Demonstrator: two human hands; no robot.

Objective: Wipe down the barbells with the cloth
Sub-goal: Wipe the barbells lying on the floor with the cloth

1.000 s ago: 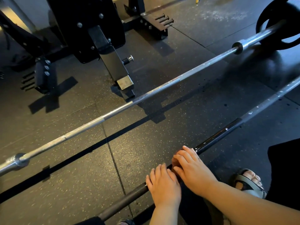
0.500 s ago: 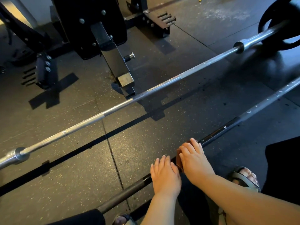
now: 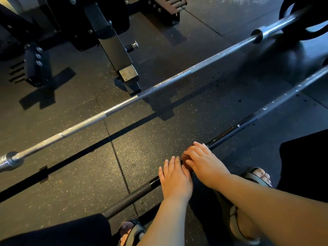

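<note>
Two barbells lie on the rubber floor. The silver barbell (image 3: 124, 105) runs from lower left to upper right, farther from me. The dark barbell (image 3: 248, 119) lies nearer and parallel to it. My left hand (image 3: 175, 180) rests on the dark bar with its fingers laid fairly straight over it. Just right of it, my right hand (image 3: 205, 162) curls over a brownish cloth (image 3: 185, 159) bunched on the same bar. Only a small patch of cloth shows between the fingers.
A black rack foot and upright (image 3: 113, 47) stand beyond the silver bar. A black weight plate (image 3: 301, 18) sits on the silver bar's right end. My sandalled feet (image 3: 257, 176) and dark-clad knees (image 3: 305, 160) are close to the near bar.
Both hands stay on the dark bar. The right hand with the cloth has crept slightly to the right along it. My view has tilted a little.
</note>
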